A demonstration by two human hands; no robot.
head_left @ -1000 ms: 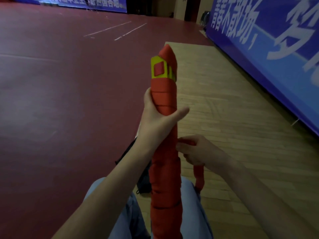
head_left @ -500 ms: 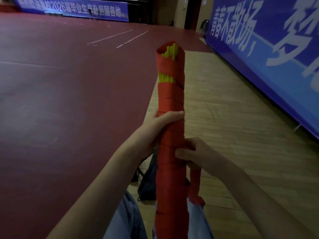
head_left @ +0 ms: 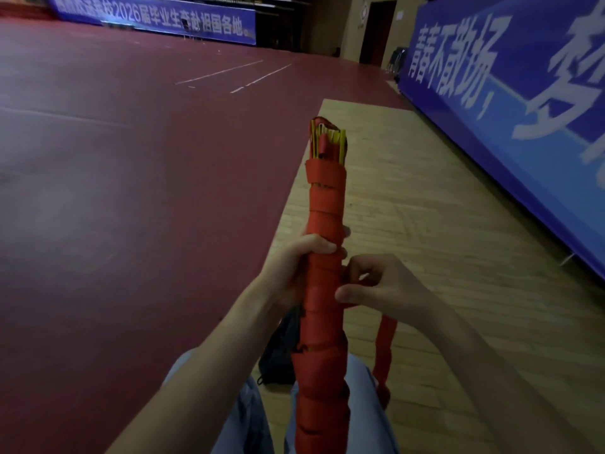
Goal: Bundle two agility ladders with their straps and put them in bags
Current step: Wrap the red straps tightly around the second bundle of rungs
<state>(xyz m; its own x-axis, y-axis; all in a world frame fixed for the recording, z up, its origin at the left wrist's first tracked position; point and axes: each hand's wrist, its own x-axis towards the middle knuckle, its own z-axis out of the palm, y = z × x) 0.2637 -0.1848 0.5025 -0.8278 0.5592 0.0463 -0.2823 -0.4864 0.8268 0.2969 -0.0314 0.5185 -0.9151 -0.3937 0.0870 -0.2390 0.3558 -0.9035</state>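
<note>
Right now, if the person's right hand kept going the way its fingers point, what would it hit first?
The right hand, pinching the red strap, points left at the upright red-wrapped ladder bundle; its thumb seems to touch it.

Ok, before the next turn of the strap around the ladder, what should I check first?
1. Left hand grips the ladder bundle: ok.
2. Right hand pinches the strap tail at the bundle: ok.
3. Tail fully wound: not ok, it hangs loose beside the bundle.
4. Top end covered: not ok, yellow rungs poke out above the wrap.
5. Dark bag ready: cannot tell. It lies on the floor behind the bundle, with its opening hidden.
</note>
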